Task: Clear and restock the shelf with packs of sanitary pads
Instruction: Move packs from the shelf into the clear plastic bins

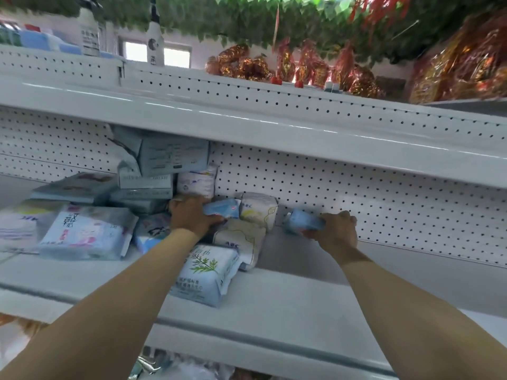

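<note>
Both bare arms stretch forward and upward onto a white shelf [288, 303], elbows nearly straight and the forearms running side by side. The left hand [192, 216] lies back-up in the middle of the heap, its fingers curled round the left end of a blue pack [223, 208], which sits wedged against a white pack [259, 211] standing at the rear. The right hand [338, 229] is well apart to the right, near the dotted back wall [356, 187], knuckles uppermost and fingers clamped on a small pack [301, 222], blurred, held just beside the white one and close above the shelf floor; whether it touches the floor cannot be told. Below the left wrist lies a leaf-print pack [204, 270], tilted toward the shelf's front edge. To the left are a pink-print pack [85, 231], lying flat, and a leaning stack of pale packs [162, 157] reaching up to the upper shelf [247, 124]. Red and gold ornaments [301, 67] stand on top, under green leaves [247, 17].
</note>
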Tool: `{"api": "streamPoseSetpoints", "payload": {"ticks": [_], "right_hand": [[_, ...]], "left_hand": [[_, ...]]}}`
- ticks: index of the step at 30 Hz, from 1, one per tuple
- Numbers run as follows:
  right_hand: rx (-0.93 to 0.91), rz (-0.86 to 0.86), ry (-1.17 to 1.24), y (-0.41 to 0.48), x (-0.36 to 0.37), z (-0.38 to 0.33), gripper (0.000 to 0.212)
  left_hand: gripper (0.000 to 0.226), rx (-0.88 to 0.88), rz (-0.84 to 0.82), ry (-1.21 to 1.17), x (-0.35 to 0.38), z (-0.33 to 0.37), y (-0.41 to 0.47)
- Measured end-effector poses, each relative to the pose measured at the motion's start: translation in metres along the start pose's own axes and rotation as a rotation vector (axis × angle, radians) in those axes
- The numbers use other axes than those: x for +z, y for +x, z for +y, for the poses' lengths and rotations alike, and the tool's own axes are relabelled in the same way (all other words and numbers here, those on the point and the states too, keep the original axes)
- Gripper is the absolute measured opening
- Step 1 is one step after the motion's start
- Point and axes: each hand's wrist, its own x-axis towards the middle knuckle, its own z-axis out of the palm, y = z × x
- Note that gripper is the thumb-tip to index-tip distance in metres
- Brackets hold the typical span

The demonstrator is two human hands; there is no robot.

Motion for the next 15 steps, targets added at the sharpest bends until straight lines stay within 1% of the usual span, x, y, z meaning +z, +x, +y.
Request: {"api": "streamPoseSetpoints", "payload": {"ticks": [2, 5, 7, 9, 10, 11, 12, 13, 15], "right_hand": [[0.034, 0.032, 0.064, -0.008, -0.002, 0.0, 0.046], [0.059, 0.048, 0.36, -0.022, -0.009, 0.0, 0.049], [0.091, 0.016, 0.478, -0.035, -0.016, -0.002, 0.043], [0.119, 0.018, 0.495, -0.048, -0.023, -0.006, 0.041], [0.14, 0.023, 0.507, -0.055, -0.027, -0.007, 0.04], [0.17, 0.02, 0.527, -0.063, -0.03, -0.009, 0.04], [0.205, 0.018, 0.571, -0.071, -0.034, -0.011, 0.04], [0.24, 0.018, 0.645, -0.079, -0.038, -0.011, 0.039], [0.284, 0.033, 0.84, -0.094, -0.044, -0.008, 0.038]], "left_hand": [[0.039, 0.008, 0.019, -0.037, -0.004, 0.002, -0.002], [0.039, 0.022, 0.087, -0.175, -0.014, 0.007, -0.008], [0.053, 0.04, 0.104, -0.322, -0.022, 0.01, -0.011], [0.071, 0.053, 0.107, -0.45, -0.028, 0.013, -0.012], [0.074, 0.06, 0.102, -0.505, -0.032, 0.015, -0.012], [0.07, 0.058, 0.087, -0.549, -0.039, 0.02, -0.015], [0.061, 0.055, 0.071, -0.6, -0.046, 0.026, -0.019], [0.053, 0.042, 0.064, -0.653, -0.054, 0.033, -0.024], [0.045, -0.003, 0.066, -0.779, -0.065, 0.043, -0.033]]}}
